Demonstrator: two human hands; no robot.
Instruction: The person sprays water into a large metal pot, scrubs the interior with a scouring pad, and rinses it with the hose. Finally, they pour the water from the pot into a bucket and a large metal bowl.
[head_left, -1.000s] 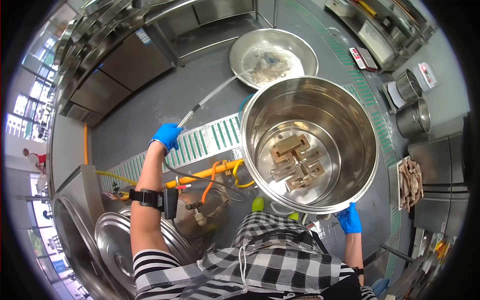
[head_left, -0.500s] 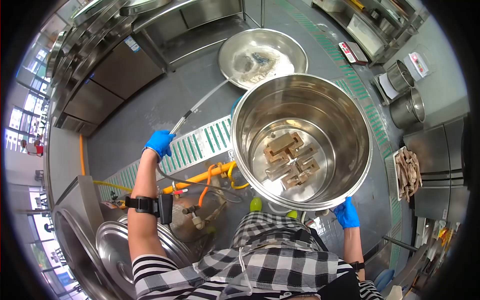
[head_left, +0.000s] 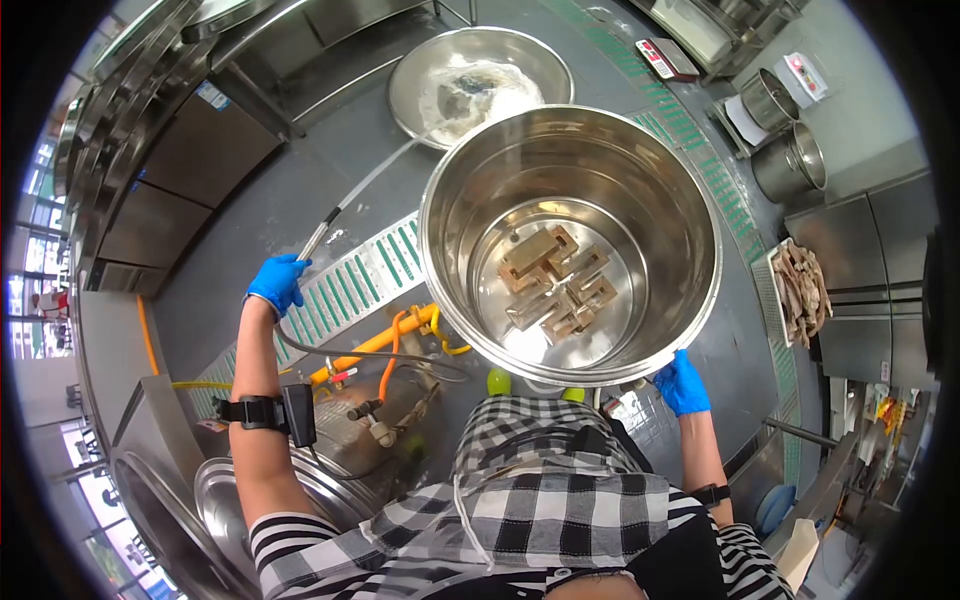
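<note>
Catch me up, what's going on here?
A person in blue gloves has a hose nozzle in the left hand, sending a jet of water into a wide metal basin on the floor. Their right hand is at the near rim of a big steel pot; its exact grip is hard to see. Some brownish blocky pieces sit at the pot's bottom.

scale (head_left: 668, 60) beside shelving (head_left: 740, 30); two steel pots (head_left: 780, 165) near wall (head_left: 875, 120); metal lids (head_left: 225, 505) lower left; slotted floor grate (head_left: 366, 281)
</note>
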